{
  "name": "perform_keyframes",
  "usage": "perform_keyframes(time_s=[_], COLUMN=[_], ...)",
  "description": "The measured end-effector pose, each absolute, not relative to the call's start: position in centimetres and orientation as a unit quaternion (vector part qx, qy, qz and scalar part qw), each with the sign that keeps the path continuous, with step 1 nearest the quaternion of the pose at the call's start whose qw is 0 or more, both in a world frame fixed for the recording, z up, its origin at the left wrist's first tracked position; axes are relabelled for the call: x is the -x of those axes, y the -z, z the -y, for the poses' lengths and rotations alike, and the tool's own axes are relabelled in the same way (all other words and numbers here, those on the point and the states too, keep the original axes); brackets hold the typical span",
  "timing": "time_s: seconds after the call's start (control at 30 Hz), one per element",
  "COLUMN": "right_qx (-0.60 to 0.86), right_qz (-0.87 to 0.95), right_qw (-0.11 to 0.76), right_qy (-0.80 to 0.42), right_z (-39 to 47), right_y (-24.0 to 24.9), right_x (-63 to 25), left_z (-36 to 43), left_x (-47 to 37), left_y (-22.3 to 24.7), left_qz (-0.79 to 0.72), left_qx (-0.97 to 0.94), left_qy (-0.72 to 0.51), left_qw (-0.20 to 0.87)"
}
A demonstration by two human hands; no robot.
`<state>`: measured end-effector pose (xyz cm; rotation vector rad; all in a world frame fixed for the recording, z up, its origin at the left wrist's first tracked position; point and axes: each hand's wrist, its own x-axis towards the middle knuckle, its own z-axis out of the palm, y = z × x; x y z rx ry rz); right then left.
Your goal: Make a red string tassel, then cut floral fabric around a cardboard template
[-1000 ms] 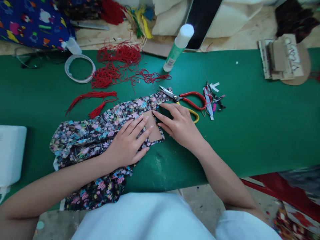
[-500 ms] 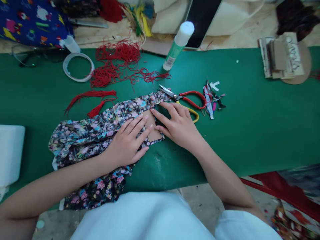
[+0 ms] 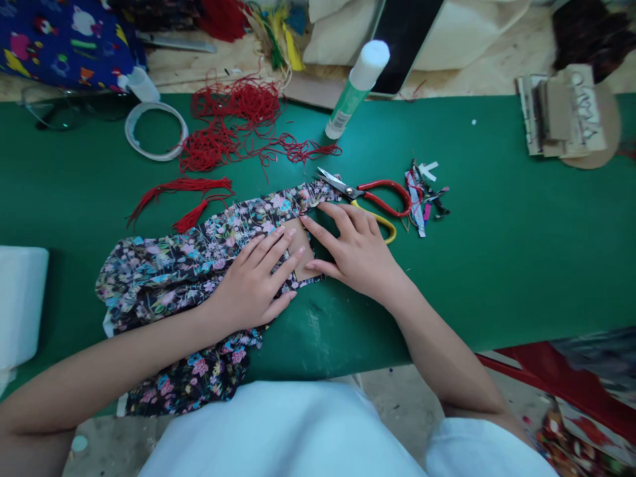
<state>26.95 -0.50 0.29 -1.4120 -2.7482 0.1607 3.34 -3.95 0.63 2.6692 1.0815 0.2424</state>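
Note:
A long piece of dark floral fabric (image 3: pixel 163 278) lies across the green table, its lower part hanging towards my lap. On its right end rests a tan cardboard piece (image 3: pixel 303 258). My left hand (image 3: pixel 258 278) lies flat with fingers spread over the fabric and the cardboard's left side. At the cardboard's right edge is my right hand (image 3: pixel 355 248), fingers apart, its index fingertip at the upper corner and its thumb on the right edge. Just above my right hand lie scissors (image 3: pixel 382 192) with one red and one yellow handle, blades over the fabric's tip.
A glue stick (image 3: pixel 355 89) stands upright behind the scissors. Red thread (image 3: pixel 233 119), red tassels (image 3: pixel 183 199) and a tape roll (image 3: pixel 130 132) lie at the back left. Fabric scraps (image 3: pixel 422 195) sit right of the scissors. Stacked cardboard pieces (image 3: pixel 556 119) lie far right. A white container (image 3: pixel 20 305) is at left.
My right thumb has shifted slightly down and left onto the cardboard's right edge. My left hand stays in place.

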Motion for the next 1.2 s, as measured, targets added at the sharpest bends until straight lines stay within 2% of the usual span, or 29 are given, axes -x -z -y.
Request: perform_keyframes(time_s=[0.47,0.57,0.7,0.8,0.87,0.97,1.07,1.2], right_qx=[0.457,0.453,0.5,0.476,0.426,0.388,0.406,0.423], right_qz=[0.887,0.887,0.849,0.853,0.882,0.909,0.906,0.9], right_qw=[0.036,0.066,0.157,0.203,0.187,0.117,0.072,0.059], right_qy=[-0.057,-0.054,-0.068,-0.069,-0.077,-0.096,-0.099,-0.09], right_z=[0.7,0.5,0.3,0.4,0.6,0.9,1.0,1.0], right_y=[-0.4,-0.6,-1.0,-1.1,-1.1,-0.8,-0.6,-0.6], right_x=[-26.9,-26.9,-27.0,-26.9,-26.6,-26.1,-25.9,-26.1], left_z=[4.0,4.0,4.0,4.0,4.0,4.0,4.0,4.1], left_x=[-3.4,-3.4,-3.4,-3.4,-3.4,-3.3,-3.4,-3.5], left_y=[-0.7,-0.7,-0.7,-0.6,-0.6,-0.5,-0.5,-0.6], left_qz=[-0.378,-0.377,-0.375,-0.376,-0.376,-0.38,-0.383,-0.386], left_qx=[-0.913,-0.914,-0.914,-0.914,-0.913,-0.909,-0.906,-0.909], left_qy=[-0.074,-0.077,-0.079,-0.08,-0.084,-0.089,-0.09,-0.078], left_qw=[0.132,0.129,0.131,0.133,0.136,0.149,0.155,0.139])
